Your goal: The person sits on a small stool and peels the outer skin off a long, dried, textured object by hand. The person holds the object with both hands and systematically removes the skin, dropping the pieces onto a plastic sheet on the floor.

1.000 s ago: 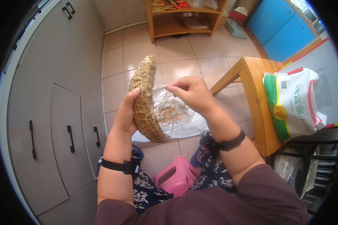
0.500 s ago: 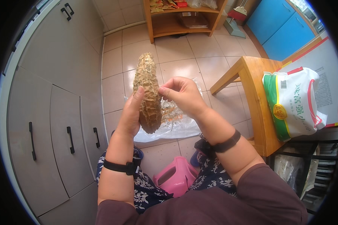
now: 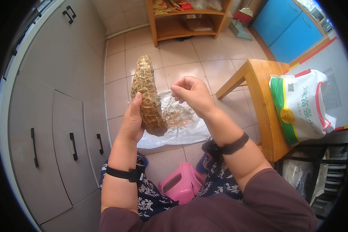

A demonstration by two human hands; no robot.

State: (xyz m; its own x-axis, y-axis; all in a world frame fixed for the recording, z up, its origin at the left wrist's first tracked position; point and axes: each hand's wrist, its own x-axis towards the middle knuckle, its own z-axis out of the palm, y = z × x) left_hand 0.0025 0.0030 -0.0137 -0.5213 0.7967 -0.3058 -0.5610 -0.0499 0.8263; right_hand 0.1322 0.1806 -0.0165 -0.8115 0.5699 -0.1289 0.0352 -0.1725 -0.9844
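A dried loofah (image 3: 149, 98), long and brown with a wrinkled, netted skin, stands tilted in my left hand (image 3: 132, 121). That hand wraps its left side, the thumb lying along the front. My right hand (image 3: 194, 96) hovers to the right of the loofah, apart from it. Its thumb and forefinger are pressed together in a pinch; whatever lies between them is too small to make out. Below, on the floor, a clear plastic sheet (image 3: 197, 135) carries a scatter of pale and brown scraps (image 3: 178, 118).
Between my legs is a pink plastic stool (image 3: 183, 181). To the right, a wooden chair (image 3: 261, 104) bears a white and green bag (image 3: 301, 104). Grey cabinets (image 3: 46, 108) line the left. A wooden shelf (image 3: 187, 33) and a dustpan (image 3: 240, 29) stand at the back.
My right hand has come away from the loofah's side, moving a little right. The loofah's top has tipped slightly left in my left hand, uncovering more of the scraps below.
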